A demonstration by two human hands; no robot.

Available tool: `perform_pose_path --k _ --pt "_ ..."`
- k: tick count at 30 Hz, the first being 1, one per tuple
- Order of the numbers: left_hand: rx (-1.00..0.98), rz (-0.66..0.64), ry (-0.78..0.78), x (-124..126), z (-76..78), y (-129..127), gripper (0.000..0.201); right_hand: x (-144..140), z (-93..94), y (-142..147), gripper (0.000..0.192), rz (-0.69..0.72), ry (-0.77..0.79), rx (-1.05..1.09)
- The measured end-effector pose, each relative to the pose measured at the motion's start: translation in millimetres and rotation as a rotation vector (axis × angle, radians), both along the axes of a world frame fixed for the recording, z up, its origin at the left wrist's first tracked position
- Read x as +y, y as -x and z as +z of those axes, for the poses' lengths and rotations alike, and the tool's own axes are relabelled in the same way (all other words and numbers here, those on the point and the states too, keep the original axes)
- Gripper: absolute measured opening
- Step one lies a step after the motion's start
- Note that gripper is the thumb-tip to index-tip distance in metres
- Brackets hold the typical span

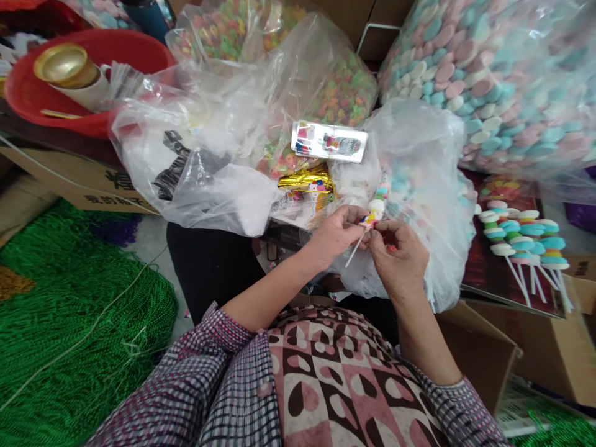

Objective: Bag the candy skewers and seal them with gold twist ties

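Note:
Between my two hands is a candy skewer (374, 214), its coloured sweets threaded on a thin white stick that slants down to the left. My left hand (336, 234) pinches it near the lower end of the sweets. Close against it, my right hand (399, 253) has thumb and fingers closed at the same spot; exactly what those fingertips grip is partly hidden. A clear plastic bag (419, 143) of pastel sweets lies just beyond and under my right hand. Left of the skewer are printed wrappers (305, 202) with gold twist ties (305, 180).
Finished-looking candy skewers (524, 233) lie at the table's right edge. A stack of silvery printed packets (329, 141) rests on bags of gummies (342, 93). A big bag of pastel marshmallows (493, 68) stands back right, a red basin (28, 93) back left. Green cords (84, 335) cover the lower left.

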State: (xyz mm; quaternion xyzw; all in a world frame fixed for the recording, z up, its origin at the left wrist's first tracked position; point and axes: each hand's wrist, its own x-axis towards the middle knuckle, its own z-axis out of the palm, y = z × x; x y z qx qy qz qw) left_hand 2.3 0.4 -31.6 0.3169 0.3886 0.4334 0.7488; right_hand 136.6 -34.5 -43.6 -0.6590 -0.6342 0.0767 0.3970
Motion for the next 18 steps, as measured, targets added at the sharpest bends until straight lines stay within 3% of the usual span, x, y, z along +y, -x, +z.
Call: perform_pose_path --k 18 --pt "0.033 -0.007 -0.079 0.8 -13.6 -2.2 0.019 -0.1 3.8 2.7 0.018 -0.017 0.041 -0.048"
